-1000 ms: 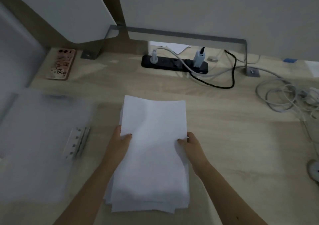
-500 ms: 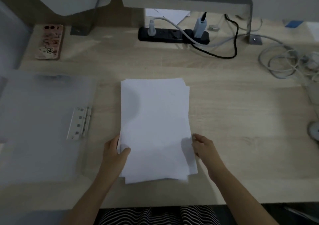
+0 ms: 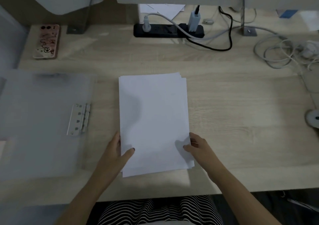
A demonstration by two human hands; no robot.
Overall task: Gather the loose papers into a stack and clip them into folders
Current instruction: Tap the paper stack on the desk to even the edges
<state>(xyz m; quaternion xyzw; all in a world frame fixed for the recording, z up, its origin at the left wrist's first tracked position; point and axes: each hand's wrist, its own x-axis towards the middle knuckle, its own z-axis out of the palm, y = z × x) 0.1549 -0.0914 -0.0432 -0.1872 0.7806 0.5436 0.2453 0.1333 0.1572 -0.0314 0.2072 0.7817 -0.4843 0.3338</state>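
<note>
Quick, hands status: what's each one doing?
Left hand: gripping the paper stack at its left edge.
Right hand: gripping the stack's right edge.

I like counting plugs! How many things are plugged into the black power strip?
2. A grey plug sits at the strip's left end, and a white charger stands near its right end. Cables cross the strip, so another plug may be hidden.
</note>
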